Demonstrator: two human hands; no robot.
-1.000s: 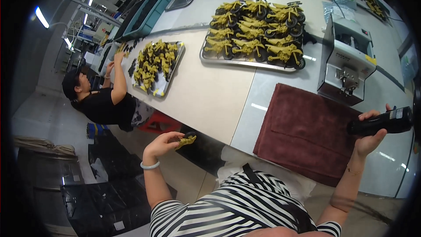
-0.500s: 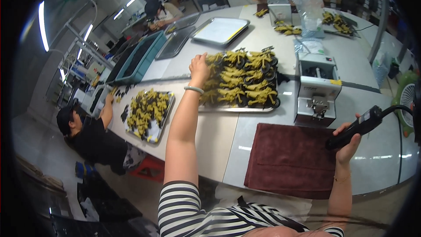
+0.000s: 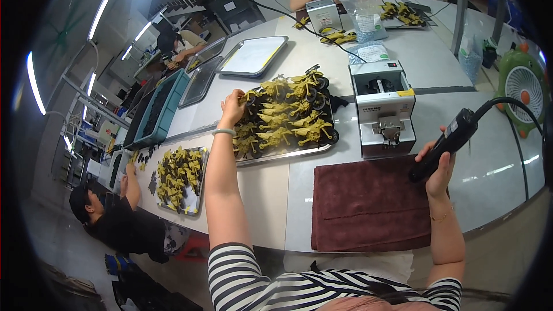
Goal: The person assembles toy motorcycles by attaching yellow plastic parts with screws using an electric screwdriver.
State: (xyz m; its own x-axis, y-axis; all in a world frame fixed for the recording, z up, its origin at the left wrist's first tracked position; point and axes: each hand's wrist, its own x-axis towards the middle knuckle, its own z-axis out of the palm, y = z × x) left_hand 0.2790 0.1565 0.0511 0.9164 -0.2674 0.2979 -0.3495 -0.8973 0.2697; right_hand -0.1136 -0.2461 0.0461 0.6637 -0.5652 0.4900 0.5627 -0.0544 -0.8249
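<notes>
Toys (image 3: pixel 285 118), yellow, heaped on a tray (image 3: pixel 299 154) on the surface (image 3: pixel 265 196); left hand (image 3: pixel 233 108) fingers pinch one at the heap's far-left edge. Maroon cloth (image 3: pixel 368 204) lies beneath the right hand (image 3: pixel 439 167), fingers wrapped around a black driver (image 3: pixel 443 144).

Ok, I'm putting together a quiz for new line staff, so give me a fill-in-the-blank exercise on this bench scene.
1. The left hand reaches onto the metal tray of ____ toy vehicles.
2. The right hand grips a black corded ____.
3. In front of the person lies a dark red ____.
4. The white machine stands to the ____ of that tray.

Missing words: yellow; screwdriver; cloth; right
</notes>
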